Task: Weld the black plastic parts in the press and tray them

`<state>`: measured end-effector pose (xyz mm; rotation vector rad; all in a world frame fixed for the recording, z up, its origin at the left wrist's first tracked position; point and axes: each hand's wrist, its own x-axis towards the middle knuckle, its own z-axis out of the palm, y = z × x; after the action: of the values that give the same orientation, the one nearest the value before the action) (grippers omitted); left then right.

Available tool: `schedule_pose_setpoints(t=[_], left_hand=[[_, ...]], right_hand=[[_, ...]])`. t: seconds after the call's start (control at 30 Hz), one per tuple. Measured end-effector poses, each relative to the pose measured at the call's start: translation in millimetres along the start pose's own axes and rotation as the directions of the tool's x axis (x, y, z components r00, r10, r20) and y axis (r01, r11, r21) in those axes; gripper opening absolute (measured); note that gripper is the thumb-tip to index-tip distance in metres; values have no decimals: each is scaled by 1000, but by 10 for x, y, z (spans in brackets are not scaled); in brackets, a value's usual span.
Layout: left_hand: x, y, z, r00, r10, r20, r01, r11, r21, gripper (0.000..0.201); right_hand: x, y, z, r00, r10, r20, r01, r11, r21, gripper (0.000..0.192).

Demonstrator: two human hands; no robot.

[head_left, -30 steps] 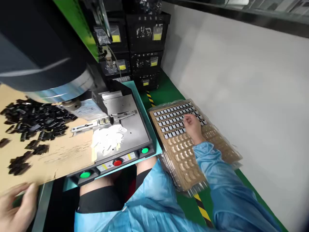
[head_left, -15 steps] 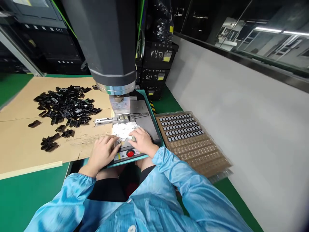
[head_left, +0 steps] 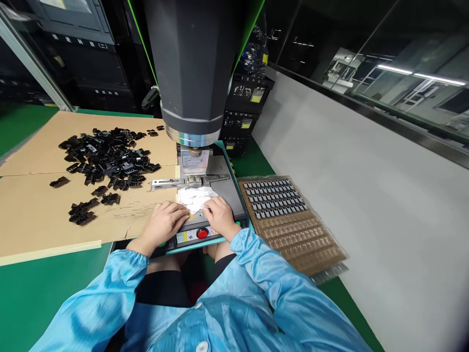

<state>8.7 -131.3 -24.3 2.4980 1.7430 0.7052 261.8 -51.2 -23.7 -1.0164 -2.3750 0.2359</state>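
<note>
Both hands rest on the front of the press machine's metal base plate [head_left: 229, 188]. My left hand [head_left: 164, 222] lies at the plate's left front edge, fingers curled toward a pile of small white pieces [head_left: 194, 197]. My right hand [head_left: 220, 215] touches the near edge of that pile; what its fingertips pinch I cannot make out. A red button [head_left: 202, 233] sits just below both hands. The grey press head [head_left: 192, 73] hangs above the plate.
A heap of black plastic parts [head_left: 106, 159] lies on cardboard [head_left: 32, 215] to the left. A brown blister tray [head_left: 293, 220], partly filled with small dark parts, lies to the right by a white wall. Black crates [head_left: 245, 105] stand behind the machine.
One second ago my right hand was on the blister tray and my left hand was low at the left. Both hands have since come to the white pieces on the base plate.
</note>
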Motion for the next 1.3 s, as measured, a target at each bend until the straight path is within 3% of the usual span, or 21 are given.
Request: schedule_pose_setpoints(t=[0.13, 0.3, 0.57, 0.7, 0.87, 0.97, 1.13, 1.3], left_hand=[[2, -7, -46, 998, 19, -59, -23, 998, -66, 25], [132, -41, -127, 974, -52, -220, -1, 972, -237, 16], [864, -246, 31, 906, -270, -327, 170, 938, -302, 21], [1090, -270, 167, 912, -298, -281, 234, 942, -239, 26], [1053, -214, 196, 968, -173, -180, 180, 983, 23, 34], [1018, -140, 185, 979, -182, -94, 196, 965, 171, 43], [1042, -29, 205, 969, -243, -46, 248, 947, 205, 52], [948, -70, 172, 968, -249, -25, 250, 961, 122, 58]], right_hand=[[-1, 10, -35, 997, 52, -60, -49, 997, 53, 14], [157, 63, -124, 987, 135, -83, -130, 989, 67, 20], [730, 180, 1, 989, 98, -115, -94, 995, 39, 37], [929, 168, 89, 995, 89, -47, -91, 995, -33, 31], [949, 71, 52, 997, 72, 31, -66, 985, -162, 34], [900, 8, 14, 997, 56, 58, -42, 975, -220, 38], [900, -31, 25, 996, 30, 86, -9, 972, -234, 43], [876, 67, -9, 996, 54, 75, -45, 992, -117, 42]])
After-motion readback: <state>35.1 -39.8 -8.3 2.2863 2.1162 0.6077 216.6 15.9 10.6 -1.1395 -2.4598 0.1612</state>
